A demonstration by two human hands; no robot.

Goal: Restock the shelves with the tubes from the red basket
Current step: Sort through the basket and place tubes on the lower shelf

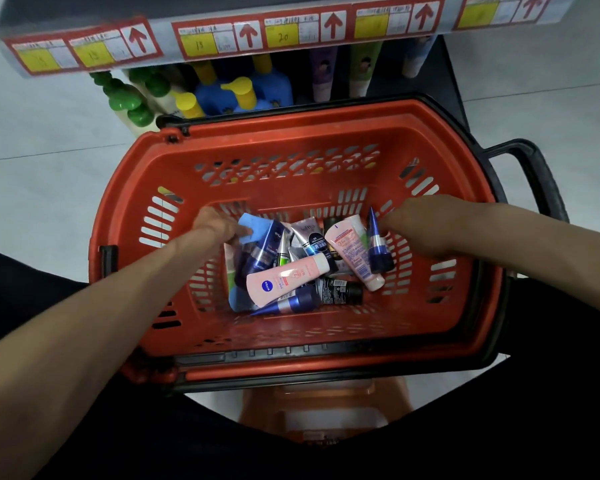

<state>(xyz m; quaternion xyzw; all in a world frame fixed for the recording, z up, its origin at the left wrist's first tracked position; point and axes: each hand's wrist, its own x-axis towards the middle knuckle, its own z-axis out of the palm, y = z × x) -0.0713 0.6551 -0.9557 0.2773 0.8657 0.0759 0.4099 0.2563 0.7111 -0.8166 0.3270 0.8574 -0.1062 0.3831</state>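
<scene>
The red basket stands in front of the shelf, on an orange stool that shows under its near edge. Its black handle sticks out at the right side. The tubes lie in a loose heap in the middle of the basket floor, crossing one another. A pink tube lies on top at the near side and a black one just behind its cap. Both arms reach in over the near corners, and the hands are well apart, one at each side of the heap. The left hand is at the far left of the heap, its fingers curled onto the flat light end of a blue tube. The right hand is at the far right, touching or just beside a navy tube that stands tilted with its crimped end up. The hand is blurred, so whether it grips the tube cannot be told. The shelf edge carries red labels with yellow price fields and red arrows. Under it stand bottles with green and yellow caps, and more tubes at the right.
</scene>
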